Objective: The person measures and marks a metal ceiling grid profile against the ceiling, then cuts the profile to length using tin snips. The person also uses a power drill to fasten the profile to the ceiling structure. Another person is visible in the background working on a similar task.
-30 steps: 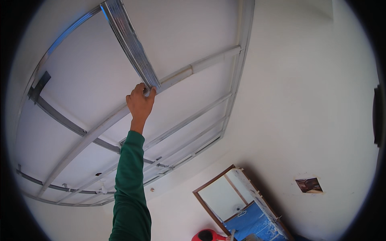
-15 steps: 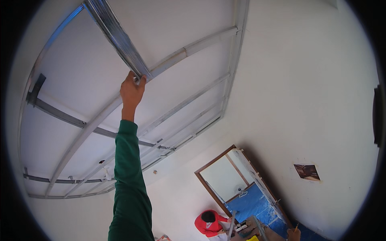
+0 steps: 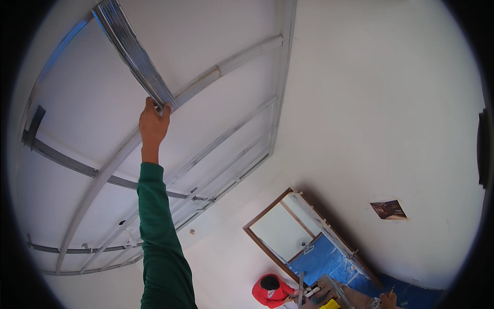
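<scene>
My left hand (image 3: 153, 123), at the end of a raised green-sleeved arm, has its thumb and fingers closed on the near end of a ribbed galvanized metal channel (image 3: 135, 54). This channel slants up to the upper left under the ceiling. Its held end lies against a long metal ceiling channel (image 3: 198, 85) that crosses the frame. Low at the right edge of the work area, my right hand (image 3: 387, 301) is partly cut off by the lower rim. A yellow pencil (image 3: 391, 292) sticks up from its closed fingers.
More metal channels (image 3: 72, 164) form a grid below the white ceiling. A person in a red top (image 3: 270, 291) works below beside metal strips (image 3: 301, 288). Beyond stands a wood-framed doorway (image 3: 267, 208) with blue floor covering (image 3: 321, 260). The right wall has a rectangular cut-out (image 3: 389, 209).
The view has shifted, so the ceiling frame and my left hand sit further left and slightly lower. My left hand keeps its hold on the channel. My right hand with the pencil shows slightly further right.
</scene>
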Available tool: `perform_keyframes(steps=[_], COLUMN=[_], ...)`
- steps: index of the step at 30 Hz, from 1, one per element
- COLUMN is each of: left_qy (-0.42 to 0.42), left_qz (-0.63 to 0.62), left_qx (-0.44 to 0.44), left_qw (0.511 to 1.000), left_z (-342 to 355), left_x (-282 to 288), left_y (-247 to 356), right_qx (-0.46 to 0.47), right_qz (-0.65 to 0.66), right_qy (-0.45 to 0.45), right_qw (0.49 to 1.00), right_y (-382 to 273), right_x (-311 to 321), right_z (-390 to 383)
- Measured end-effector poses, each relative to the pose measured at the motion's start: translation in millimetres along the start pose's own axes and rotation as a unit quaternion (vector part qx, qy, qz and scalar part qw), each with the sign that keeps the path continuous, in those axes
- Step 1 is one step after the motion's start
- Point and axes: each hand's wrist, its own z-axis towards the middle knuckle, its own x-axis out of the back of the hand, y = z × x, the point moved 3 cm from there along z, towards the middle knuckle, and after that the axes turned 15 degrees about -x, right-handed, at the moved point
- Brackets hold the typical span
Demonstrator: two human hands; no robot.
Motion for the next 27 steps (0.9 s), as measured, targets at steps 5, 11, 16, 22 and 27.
perform_keyframes(steps=[5,11,16,22,27], left_qy=[-0.010,-0.004,0.025,0.096,0.178], left_qz=[0.025,0.020,0.080,0.069,0.003], left_qx=[0.002,0.018,-0.027,-0.023,0.011], left_qw=[1.000,1.000,0.996,0.993,0.984], left_z=[1,1,-6,-11,-15], left_x=[1,2,-11,-26,-40], left_y=[0,4,1,1,1], right_qx=[-0.012,-0.009,0.022,0.232,0.474], right_qz=[-0.011,-0.039,-0.129,-0.278,-0.467], right_qy=[0.048,0.115,0.214,0.333,0.318], right_qw=[0.999,0.993,0.968,0.871,0.676], right_y=[8,23,13,-227,-487], right_x=[21,51,78,0,-148], right_z=[-25,-43,-62,-181,-348])
